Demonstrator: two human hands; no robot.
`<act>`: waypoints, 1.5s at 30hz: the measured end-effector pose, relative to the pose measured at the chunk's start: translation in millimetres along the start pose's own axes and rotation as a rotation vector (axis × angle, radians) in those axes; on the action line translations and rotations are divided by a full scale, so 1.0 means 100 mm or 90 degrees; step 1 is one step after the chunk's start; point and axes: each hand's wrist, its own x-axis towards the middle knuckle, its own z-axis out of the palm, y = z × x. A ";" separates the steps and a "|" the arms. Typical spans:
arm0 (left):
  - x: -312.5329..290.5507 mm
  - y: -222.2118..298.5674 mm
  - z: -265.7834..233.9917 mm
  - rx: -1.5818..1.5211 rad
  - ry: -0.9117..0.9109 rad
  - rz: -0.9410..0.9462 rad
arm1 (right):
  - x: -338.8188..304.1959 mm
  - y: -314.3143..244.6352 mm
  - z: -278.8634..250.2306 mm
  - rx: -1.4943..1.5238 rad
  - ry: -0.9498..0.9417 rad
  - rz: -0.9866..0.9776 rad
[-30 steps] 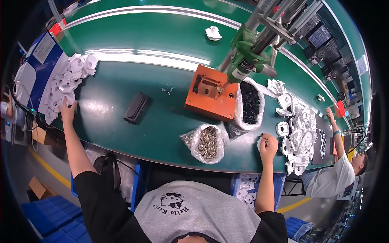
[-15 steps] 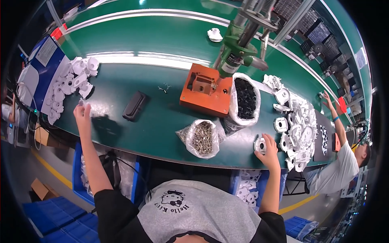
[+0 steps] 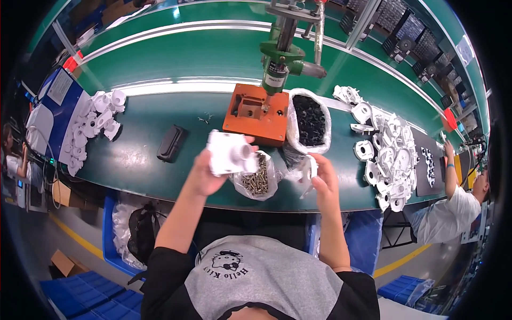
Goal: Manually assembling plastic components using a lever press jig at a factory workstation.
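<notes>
My left hand [image 3: 205, 180] is over the front middle of the bench, closed round a white plastic housing [image 3: 226, 153] with a round boss, slightly blurred. To its right, my right hand [image 3: 327, 184] pinches a thinner white plastic part [image 3: 310, 173] between thumb and fingers, seen nearly edge-on. The two parts are apart. Between and below them stands a clear plastic bag [image 3: 272, 188] of small metal pins or screws [image 3: 257, 184]. Beyond the hands, an orange fixture block [image 3: 256, 128] sits under a green hand press [image 3: 281, 55].
A bag of black parts [image 3: 311, 121] stands right of the block. White parts are heaped at right [image 3: 394, 154] and at left beside a blue-and-white box [image 3: 56, 106]. A dark case [image 3: 172, 143] lies on the green bench [image 3: 138, 160]. Another person [image 3: 448, 213] works at far right.
My left hand has come from the left heap to the middle, now with the white housing. My right hand has lifted the white part off the bench and moved left. The view has shifted slightly.
</notes>
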 end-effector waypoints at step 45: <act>-0.06 -0.77 0.51 0.413 0.136 0.081 | 0.29 -0.02 0.57 -0.118 -0.145 -0.133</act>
